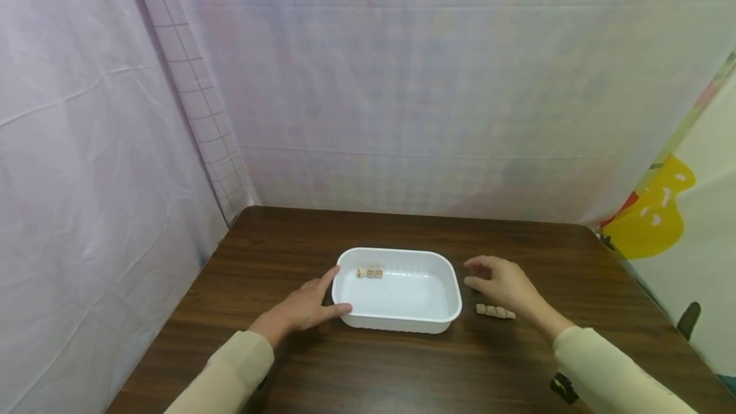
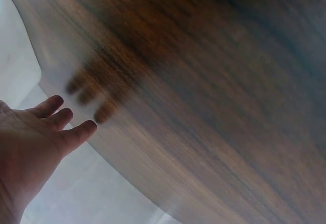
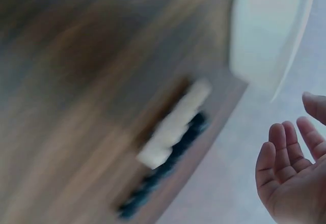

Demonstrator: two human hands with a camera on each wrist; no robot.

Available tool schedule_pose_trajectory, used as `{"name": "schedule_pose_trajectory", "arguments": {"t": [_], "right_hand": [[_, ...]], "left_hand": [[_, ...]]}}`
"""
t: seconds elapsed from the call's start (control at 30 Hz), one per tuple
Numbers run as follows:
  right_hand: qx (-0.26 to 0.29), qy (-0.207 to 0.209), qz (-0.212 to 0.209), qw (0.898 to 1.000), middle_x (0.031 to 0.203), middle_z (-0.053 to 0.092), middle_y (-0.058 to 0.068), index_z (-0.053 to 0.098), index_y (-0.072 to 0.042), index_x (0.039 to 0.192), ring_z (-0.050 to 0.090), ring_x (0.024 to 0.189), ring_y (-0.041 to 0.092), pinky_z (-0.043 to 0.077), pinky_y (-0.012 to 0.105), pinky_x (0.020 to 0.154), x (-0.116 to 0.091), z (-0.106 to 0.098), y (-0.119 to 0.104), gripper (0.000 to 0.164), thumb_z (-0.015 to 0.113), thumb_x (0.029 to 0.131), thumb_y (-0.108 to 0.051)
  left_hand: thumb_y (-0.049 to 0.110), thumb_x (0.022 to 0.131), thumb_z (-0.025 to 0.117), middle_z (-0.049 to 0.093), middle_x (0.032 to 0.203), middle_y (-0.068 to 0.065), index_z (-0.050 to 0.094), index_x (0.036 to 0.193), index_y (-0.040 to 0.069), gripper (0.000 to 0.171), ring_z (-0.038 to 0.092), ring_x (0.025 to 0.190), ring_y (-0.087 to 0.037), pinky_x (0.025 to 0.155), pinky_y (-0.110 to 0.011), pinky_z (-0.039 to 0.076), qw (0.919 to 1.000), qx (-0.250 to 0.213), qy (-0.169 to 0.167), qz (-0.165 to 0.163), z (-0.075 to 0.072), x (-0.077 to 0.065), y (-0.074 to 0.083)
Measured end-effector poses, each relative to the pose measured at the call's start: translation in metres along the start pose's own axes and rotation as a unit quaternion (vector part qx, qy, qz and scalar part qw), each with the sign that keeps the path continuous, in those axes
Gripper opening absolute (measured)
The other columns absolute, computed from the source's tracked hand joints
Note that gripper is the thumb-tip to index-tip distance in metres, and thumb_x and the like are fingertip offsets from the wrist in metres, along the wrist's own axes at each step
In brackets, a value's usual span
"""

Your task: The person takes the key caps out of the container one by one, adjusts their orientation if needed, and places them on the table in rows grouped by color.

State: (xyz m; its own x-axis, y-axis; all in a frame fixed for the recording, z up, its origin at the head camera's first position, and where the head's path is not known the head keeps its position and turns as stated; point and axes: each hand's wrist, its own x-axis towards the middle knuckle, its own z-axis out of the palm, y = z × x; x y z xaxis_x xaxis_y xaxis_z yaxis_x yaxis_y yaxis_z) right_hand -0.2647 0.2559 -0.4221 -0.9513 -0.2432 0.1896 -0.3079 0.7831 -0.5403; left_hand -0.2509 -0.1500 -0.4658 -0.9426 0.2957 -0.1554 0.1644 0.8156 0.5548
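A white plastic tray (image 1: 397, 323) stands on the brown wood-grain table. Inside it, by the back left, lies a small light-brown segmented piece (image 1: 370, 273). My left hand (image 1: 307, 304) touches the tray's left end, fingers spread and thumb at the front left corner. Right of the tray, my right hand (image 1: 500, 281) hovers with loosely bent fingers and holds nothing. Just nearer than that hand, a tan segmented stick (image 1: 495, 312) lies on the table. The right wrist view, blurred, shows this tan stick (image 3: 175, 124) beside a dark bumpy stick (image 3: 163, 168).
Pale sheeting (image 1: 402, 94) hangs behind the table (image 1: 299, 235) and along its left side. A yellow shape (image 1: 650, 222) is on the right-hand covering. Near the right sleeve lies a small black object (image 1: 563, 388), partly hidden.
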Motion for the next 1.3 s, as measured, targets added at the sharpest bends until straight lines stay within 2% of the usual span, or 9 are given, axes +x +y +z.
{"name": "schedule_pose_trajectory", "arguments": {"t": [0.17,0.37,0.5,0.6,0.73,0.87,1.07,1.17,1.3], "right_hand": [[0.013,-0.009,-0.013,1.0,0.107,0.071,0.012,0.07,-0.003,0.116,0.067,0.094,0.025,0.057,0.041,0.075,0.022,0.013,-0.027,0.032,0.073,0.091,-0.023],[-0.001,-0.034,-0.028,0.999,0.107,0.071,0.011,0.071,-0.004,0.117,0.066,0.091,0.023,0.055,0.041,0.075,0.043,0.036,-0.045,0.031,0.072,0.091,-0.022],[-0.024,-0.05,-0.022,0.998,0.106,0.071,0.008,0.071,-0.005,0.118,0.066,0.091,0.024,0.054,0.043,0.078,0.055,0.057,-0.055,0.032,0.072,0.091,-0.022],[-0.06,-0.062,-0.036,0.996,0.105,0.072,0.009,0.072,-0.007,0.117,0.067,0.094,0.026,0.053,0.044,0.081,0.061,0.071,-0.061,0.032,0.073,0.089,-0.023],[-0.09,-0.087,-0.049,0.991,0.108,0.072,0.012,0.071,-0.005,0.117,0.067,0.102,0.029,0.051,0.045,0.09,0.066,0.086,-0.068,0.034,0.073,0.088,-0.023],[-0.096,-0.115,-0.039,0.988,0.115,0.07,0.014,0.07,-0.004,0.119,0.064,0.109,0.032,0.048,0.048,0.096,0.071,0.096,-0.074,0.035,0.072,0.089,-0.021],[-0.113,-0.128,-0.041,0.984,0.12,0.067,0.016,0.068,-0.004,0.124,0.06,0.116,0.035,0.044,0.049,0.102,0.074,0.107,-0.075,0.036,0.071,0.09,-0.017],[-0.134,-0.134,-0.052,0.98,0.121,0.066,0.016,0.068,-0.006,0.123,0.06,0.115,0.035,0.044,0.049,0.101,0.072,0.11,-0.073,0.034,0.07,0.091,-0.017],[-0.155,-0.119,-0.053,0.979,0.111,0.068,0.012,0.073,-0.012,0.109,0.064,0.103,0.03,0.05,0.047,0.092,0.071,0.111,-0.071,0.021,0.07,0.091,-0.022]], "left_hand": [[0.07,0.086,0.06,0.035,0.154,-0.023,0.018,0.16,0.021,0.099,0.034,0.14,-0.043,0.109,-0.062,0.031,0.9999,0.005,0.002,0.009,0.001,0.001,0.002],[0.073,0.085,0.058,0.032,0.155,-0.023,0.018,0.16,0.023,0.099,0.031,0.141,-0.043,0.11,-0.062,0.028,0.9998,0.016,0.005,0.005,0.002,0.002,0.005],[0.073,0.085,0.058,0.032,0.156,-0.023,0.02,0.16,0.022,0.099,0.029,0.142,-0.042,0.112,-0.063,0.024,0.9994,0.031,0.01,0.009,0.003,0.003,0.007],[0.074,0.085,0.057,0.032,0.156,-0.02,0.02,0.16,0.022,0.098,0.025,0.145,-0.042,0.114,-0.063,0.017,0.9986,0.047,0.015,0.017,0.004,0.003,0.008],[0.075,0.085,0.055,0.035,0.156,-0.017,0.021,0.16,0.023,0.098,0.022,0.146,-0.042,0.114,-0.064,0.013,0.9975,0.062,0.022,0.024,0.005,0.004,0.007],[0.077,0.085,0.053,0.037,0.155,-0.017,0.02,0.16,0.024,0.098,0.023,0.145,-0.042,0.114,-0.064,0.014,0.997,0.07,0.025,0.023,0.007,0.004,0.008],[0.077,0.085,0.052,0.036,0.155,-0.018,0.019,0.16,0.023,0.099,0.023,0.145,-0.042,0.114,-0.065,0.013,0.9974,0.064,0.018,0.029,0.009,0.005,0.014],[0.078,0.085,0.052,0.036,0.155,-0.018,0.018,0.16,0.023,0.1,0.024,0.145,-0.042,0.114,-0.066,0.014,0.9974,0.062,0.015,0.034,0.01,0.004,0.015],[0.076,0.086,0.052,0.035,0.156,-0.017,0.018,0.16,0.022,0.099,0.024,0.145,-0.042,0.114,-0.065,0.014,0.9975,0.061,0.014,0.034,0.01,0.004,0.014]]}}
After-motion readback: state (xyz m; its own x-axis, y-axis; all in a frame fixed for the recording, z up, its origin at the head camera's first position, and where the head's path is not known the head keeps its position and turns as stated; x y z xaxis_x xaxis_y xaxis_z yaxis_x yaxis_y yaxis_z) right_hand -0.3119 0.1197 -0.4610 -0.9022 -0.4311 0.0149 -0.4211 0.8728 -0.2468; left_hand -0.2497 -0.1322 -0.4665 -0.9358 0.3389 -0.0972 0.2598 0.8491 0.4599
